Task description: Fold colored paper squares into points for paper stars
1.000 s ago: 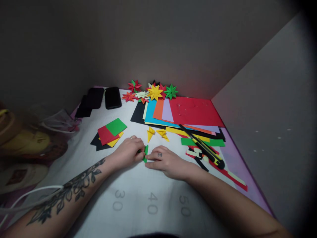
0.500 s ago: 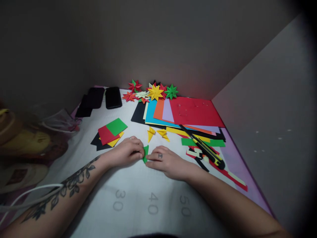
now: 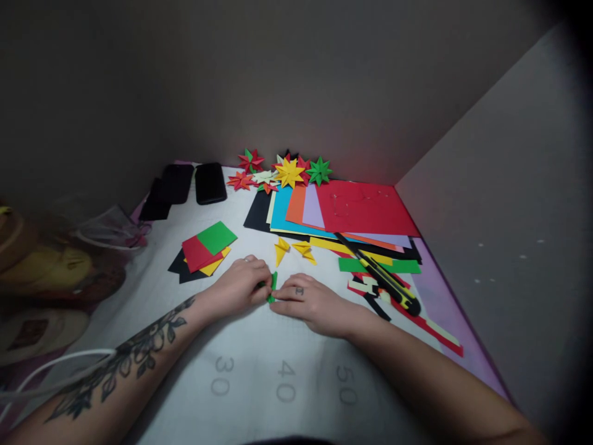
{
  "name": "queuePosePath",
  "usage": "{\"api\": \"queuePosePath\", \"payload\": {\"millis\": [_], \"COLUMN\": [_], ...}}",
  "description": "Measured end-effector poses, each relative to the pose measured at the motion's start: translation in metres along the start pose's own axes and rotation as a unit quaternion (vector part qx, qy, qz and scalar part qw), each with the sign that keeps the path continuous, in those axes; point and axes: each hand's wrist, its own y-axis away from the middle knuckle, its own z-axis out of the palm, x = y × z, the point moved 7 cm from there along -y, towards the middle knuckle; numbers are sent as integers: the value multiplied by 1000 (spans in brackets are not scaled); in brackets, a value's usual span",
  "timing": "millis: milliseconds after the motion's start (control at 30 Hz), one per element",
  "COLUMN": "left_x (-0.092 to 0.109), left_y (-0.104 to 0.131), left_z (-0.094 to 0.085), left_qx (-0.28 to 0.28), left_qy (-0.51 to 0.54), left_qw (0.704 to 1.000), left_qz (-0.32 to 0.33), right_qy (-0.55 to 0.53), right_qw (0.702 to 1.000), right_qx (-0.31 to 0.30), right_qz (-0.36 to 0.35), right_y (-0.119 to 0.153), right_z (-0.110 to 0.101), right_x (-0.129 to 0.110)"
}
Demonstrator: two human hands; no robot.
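Note:
A small folded piece of green paper point(image 3: 274, 282) lies on the white mat between my two hands, its lower part mostly covered by fingers. My left hand point(image 3: 244, 282) has its fingers curled and closed on the paper's left side. From the other side my right hand point(image 3: 309, 303) pinches the lower right edge with its fingertips, the index finger reaching forward. Just beyond my hands are two folded yellow paper pieces point(image 3: 281, 251). Left of them is a loose stack of coloured squares, with a green square point(image 3: 217, 238) and a red square point(image 3: 198, 254) on top.
Folded paper stars point(image 3: 290, 173) stand along the back wall. Coloured sheets point(image 3: 370, 207) lie before them. A yellow and black box cutter point(image 3: 389, 284) rests over paper strips and scraps at right. A black phone point(image 3: 210, 183) is at back left; a white cable point(image 3: 69, 353) curves near my left forearm.
The green paper shows as a narrower strip between my hands. My left hand has shifted slightly right over it, while my right hand has barely moved.

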Motion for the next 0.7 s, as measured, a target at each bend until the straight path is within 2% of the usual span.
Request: {"api": "queuePosePath", "payload": {"millis": [233, 700], "left_x": [3, 3], "left_y": [-1, -2], "left_z": [-2, 1], "left_qx": [-2, -7], "left_qy": [-5, -28], "left_qw": [1000, 999], "left_qz": [-4, -29], "right_qy": [-2, 13], "right_qw": [1000, 1000], "right_qx": [12, -14], "right_qz": [-14, -6], "right_y": [-1, -3], "right_z": [-2, -1], "right_x": [-1, -1]}}
